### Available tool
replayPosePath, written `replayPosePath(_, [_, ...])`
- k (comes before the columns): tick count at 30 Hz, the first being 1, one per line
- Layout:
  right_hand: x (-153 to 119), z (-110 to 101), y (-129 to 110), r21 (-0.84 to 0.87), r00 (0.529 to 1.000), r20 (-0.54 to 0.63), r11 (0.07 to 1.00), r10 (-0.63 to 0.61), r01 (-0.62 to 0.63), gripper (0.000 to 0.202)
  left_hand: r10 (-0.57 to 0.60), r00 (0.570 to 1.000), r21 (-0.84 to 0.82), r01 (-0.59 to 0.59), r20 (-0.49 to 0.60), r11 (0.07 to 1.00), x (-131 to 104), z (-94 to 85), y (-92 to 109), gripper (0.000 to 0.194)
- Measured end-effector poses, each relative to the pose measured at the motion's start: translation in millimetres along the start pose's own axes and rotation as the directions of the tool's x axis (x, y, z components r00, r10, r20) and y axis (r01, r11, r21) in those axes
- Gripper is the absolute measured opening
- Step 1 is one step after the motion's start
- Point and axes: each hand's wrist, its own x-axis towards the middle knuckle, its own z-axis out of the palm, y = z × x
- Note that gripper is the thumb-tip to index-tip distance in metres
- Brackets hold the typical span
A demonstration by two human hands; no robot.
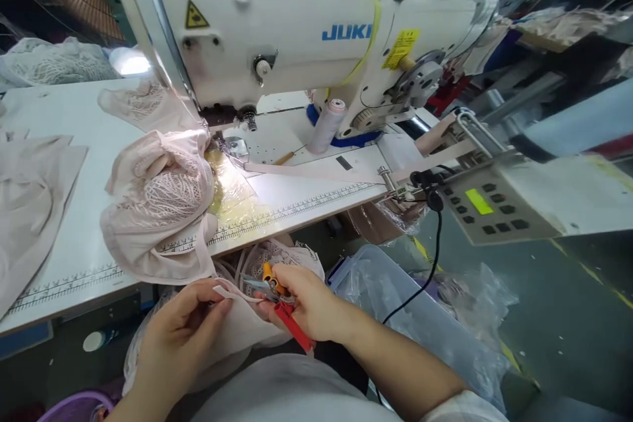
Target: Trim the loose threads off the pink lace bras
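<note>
Below the table's front edge, my left hand (185, 330) pinches the narrow edge of a pale beige fabric piece (237, 333), with a short strip end sticking up by the fingertips. My right hand (309, 300) is closed around small scissors (294, 326) with red and orange handles; their blades point left, close to the fabric edge. Its lower fingers also touch that edge. A beige lace bra (161, 204) lies on the table under the sewing machine's needle area, its strap hanging over the table edge towards my left hand.
The white sewing machine (297, 33) stands across the table (306, 201), with a thread cone (327, 125) beside it. Fabric pieces (30, 191) lie at left. A control panel (487, 208), black cable (438, 244) and plastic bin (386, 290) are at right.
</note>
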Motion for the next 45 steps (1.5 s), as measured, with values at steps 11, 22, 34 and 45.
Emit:
replayPosePath(11, [-13, 12, 17, -0.222, 0.993, -0.103, 0.972, 0.054, -0.076, 0.015, 0.041, 0.999, 0.026, -0.040, -0.021, 0.999, 3, 2.4, 1, 0.005])
replayPosePath(22, [-19, 19, 15, -0.083, 0.970, -0.192, 0.982, 0.149, -0.168, 0.029, -0.110, 0.992, -0.146, 0.100, -0.059, 0.984, -1, 4.2, 2, 0.022])
replayPosePath(34, [-24, -29, -33, 0.119, 0.999, -0.032, 0.993, -0.010, 0.013, 0.011, -0.054, 0.983, -0.013, 0.057, 0.175, 0.998, -16, -11.0, 41, 0.021])
replayPosePath(45, [-16, -20, -3, -0.211, 0.999, 0.040, 0.977, -0.006, 0.015, 0.037, 0.410, 0.843, 0.495, -0.537, 0.349, 0.683, 6, -27.3, -10, 0.037])
